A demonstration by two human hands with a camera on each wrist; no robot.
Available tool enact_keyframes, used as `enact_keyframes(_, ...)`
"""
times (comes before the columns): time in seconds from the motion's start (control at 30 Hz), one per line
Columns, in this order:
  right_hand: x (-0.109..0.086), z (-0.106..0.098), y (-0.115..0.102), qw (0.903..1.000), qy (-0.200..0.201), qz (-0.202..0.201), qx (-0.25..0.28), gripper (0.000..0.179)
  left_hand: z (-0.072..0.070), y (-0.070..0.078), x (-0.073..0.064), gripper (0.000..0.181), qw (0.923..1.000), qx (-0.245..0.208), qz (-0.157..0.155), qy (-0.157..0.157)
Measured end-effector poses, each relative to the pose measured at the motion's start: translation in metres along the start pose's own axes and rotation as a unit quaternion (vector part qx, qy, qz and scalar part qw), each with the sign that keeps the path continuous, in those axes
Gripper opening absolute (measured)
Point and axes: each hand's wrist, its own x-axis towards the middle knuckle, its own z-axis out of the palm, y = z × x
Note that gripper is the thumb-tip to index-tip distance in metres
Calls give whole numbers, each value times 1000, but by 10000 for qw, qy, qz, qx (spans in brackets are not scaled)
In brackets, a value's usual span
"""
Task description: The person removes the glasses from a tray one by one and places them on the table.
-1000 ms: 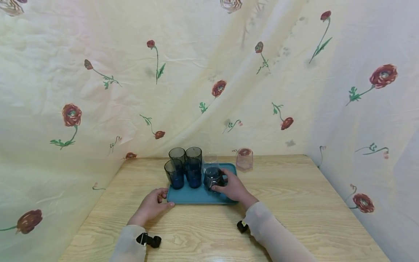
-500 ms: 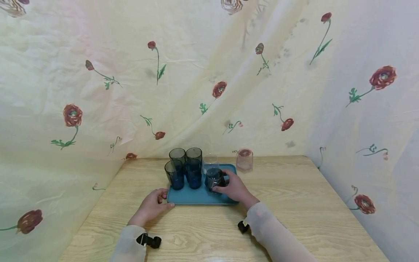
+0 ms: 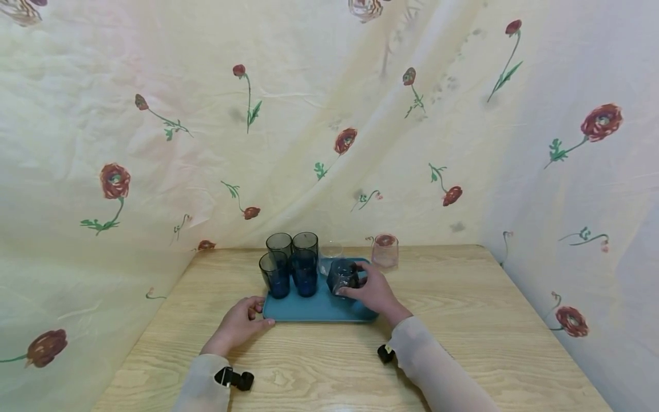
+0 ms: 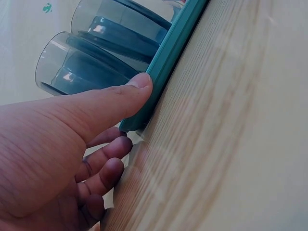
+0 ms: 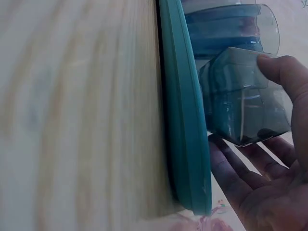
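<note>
My right hand (image 3: 374, 290) holds a dark smoky-blue faceted glass (image 3: 341, 278) over the right part of a blue tray (image 3: 309, 313). The glass leans, and its thumb side faces me. In the right wrist view, that thumb lies on the glass (image 5: 240, 98) and the other fingers reach round its far side, close to the tray rim (image 5: 190, 130). My left hand (image 3: 239, 323) grips the tray's front left corner. The left wrist view has the thumb on the rim (image 4: 159, 79) and the fingers curled at the corner. Several tall blue-grey tumblers (image 3: 277, 277) stand on the tray's left part.
Behind the held glass, a clear glass (image 3: 330, 252) stands on the tray, partly hidden. Past the tray's back right corner, a pinkish clear glass (image 3: 385, 252) stands on the wooden table (image 3: 453, 297). A flower-print cloth (image 3: 298, 114) hangs behind the table.
My right hand has shifted slightly to the right with the dark glass, which has gone from upright to tilted. The left hand, tray and tumblers stay as they were.
</note>
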Motion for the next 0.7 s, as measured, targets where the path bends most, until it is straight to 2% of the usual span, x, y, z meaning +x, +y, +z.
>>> enact_keyframes(0.37, 4, -9, 1, 9985, 353, 240, 348, 79, 1, 0, 0, 61, 10000, 14, -8, -19)
enact_keyframes(0.5, 4, -14, -1, 9969, 508, 226, 561, 80, 1, 0, 0, 61, 10000, 11, -19, -15)
enact_keyframes(0.7, 7, -21, -1, 9953, 803, 116, 535, 83, 0, 2, -1, 60, 10000, -12, -49, -10)
